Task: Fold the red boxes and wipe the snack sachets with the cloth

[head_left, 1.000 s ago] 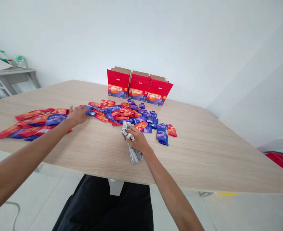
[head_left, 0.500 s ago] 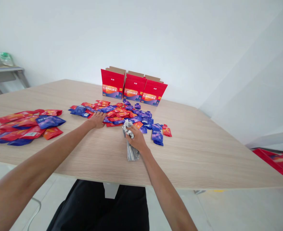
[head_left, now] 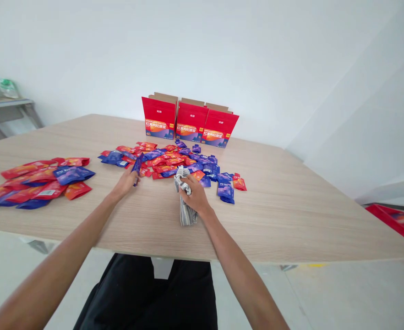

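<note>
My left hand (head_left: 126,182) is closed on a blue sachet (head_left: 137,164), lifted on edge at the near left side of a scattered pile of red and blue sachets (head_left: 174,160). My right hand (head_left: 195,195) grips a crumpled grey striped cloth (head_left: 185,211) that rests on the wooden table (head_left: 291,215), just in front of the pile. A few blue sachets (head_left: 225,190) lie to the right of that hand.
Three open red cartons (head_left: 188,123) stand in a row at the table's far side against the white wall. A second spread of red and blue sachets (head_left: 40,181) lies at the left. A grey shelf (head_left: 6,110) stands far left, a red box (head_left: 397,222) on the floor right.
My left hand went from the left spread to the middle pile, then drew back a little with a blue sachet in its fingers. My right hand stayed on the cloth.
</note>
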Demonstrator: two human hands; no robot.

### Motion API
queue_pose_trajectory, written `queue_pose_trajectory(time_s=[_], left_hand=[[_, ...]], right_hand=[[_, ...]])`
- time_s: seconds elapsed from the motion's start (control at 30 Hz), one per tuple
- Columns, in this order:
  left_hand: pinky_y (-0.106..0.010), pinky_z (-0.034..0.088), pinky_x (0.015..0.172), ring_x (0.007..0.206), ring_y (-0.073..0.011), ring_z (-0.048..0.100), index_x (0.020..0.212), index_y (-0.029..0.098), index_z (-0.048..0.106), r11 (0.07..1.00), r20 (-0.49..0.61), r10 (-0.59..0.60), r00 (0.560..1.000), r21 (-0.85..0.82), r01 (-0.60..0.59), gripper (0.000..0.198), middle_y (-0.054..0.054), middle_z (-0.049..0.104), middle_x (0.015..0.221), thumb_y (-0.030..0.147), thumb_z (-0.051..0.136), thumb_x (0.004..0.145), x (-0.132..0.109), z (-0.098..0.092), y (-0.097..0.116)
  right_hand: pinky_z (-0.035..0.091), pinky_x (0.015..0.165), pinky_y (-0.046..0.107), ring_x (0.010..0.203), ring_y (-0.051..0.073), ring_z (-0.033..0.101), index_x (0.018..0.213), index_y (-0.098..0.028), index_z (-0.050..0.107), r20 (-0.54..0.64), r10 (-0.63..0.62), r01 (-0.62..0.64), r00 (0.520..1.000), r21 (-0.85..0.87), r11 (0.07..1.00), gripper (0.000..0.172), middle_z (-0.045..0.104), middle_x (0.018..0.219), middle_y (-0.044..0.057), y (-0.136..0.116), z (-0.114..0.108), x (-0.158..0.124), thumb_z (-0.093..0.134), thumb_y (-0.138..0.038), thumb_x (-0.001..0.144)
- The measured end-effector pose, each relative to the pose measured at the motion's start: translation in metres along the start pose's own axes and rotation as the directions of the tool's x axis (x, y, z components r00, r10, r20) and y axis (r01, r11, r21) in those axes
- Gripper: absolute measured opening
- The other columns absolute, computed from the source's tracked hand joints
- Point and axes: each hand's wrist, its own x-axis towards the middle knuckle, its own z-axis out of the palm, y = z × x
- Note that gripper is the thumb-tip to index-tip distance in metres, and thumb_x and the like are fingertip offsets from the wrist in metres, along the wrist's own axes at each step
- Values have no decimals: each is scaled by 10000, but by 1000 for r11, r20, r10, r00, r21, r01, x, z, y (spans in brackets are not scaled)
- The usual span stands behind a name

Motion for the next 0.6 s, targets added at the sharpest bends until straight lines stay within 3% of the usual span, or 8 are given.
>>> queue_pose_trajectory(time_s=[0.1, 0.17, 0.33, 0.43, 0.6], left_hand=[[-365, 582, 668, 691, -248, 695, 1092, 102, 673, 855, 162, -97, 982, -492, 166, 394, -127, 732, 811, 401, 439, 985, -22, 29, 10], [-342, 578, 646, 665, -227, 691, 1064, 114, 684, 745, 276, -63, 959, -626, 229, 419, -127, 741, 817, 455, 443, 1023, -37, 52, 14], [-319, 547, 595, 585, -213, 669, 978, 139, 729, 666, 475, -31, 879, -646, 373, 398, -95, 727, 724, 467, 508, 1024, -58, 93, 5], [-304, 523, 565, 550, -197, 639, 916, 151, 740, 673, 495, 4, 869, -644, 364, 368, -73, 713, 695, 478, 585, 981, -61, 99, -2], [-323, 551, 599, 704, -237, 698, 1061, 167, 758, 687, 480, 59, 875, -656, 313, 345, -73, 747, 814, 455, 625, 925, -64, 101, -2]], right_hand=[[572, 917, 396, 1018, 265, 682, 1143, -210, 705, 25, -51, 50, 998, 21, 999, 216, 674, 1089, 116, -4, 3, -1, 622, -225, 943], [571, 913, 392, 1025, 262, 677, 1146, -210, 697, 23, -86, 85, 996, 39, 996, 217, 668, 1101, 118, -5, 4, -2, 612, -227, 947], [562, 932, 398, 1061, 266, 659, 1172, -228, 683, 74, -106, 106, 992, 8, 994, 241, 662, 1123, 110, -3, 3, -3, 607, -226, 943], [554, 940, 415, 1064, 279, 649, 1185, -218, 685, 152, -131, 135, 980, -15, 991, 266, 657, 1129, 118, -1, -1, -2, 633, -226, 924], [537, 943, 427, 1054, 290, 641, 1182, -219, 707, 300, -259, 276, 918, -16, 961, 302, 668, 1155, 123, -9, 0, -1, 718, -269, 884]])
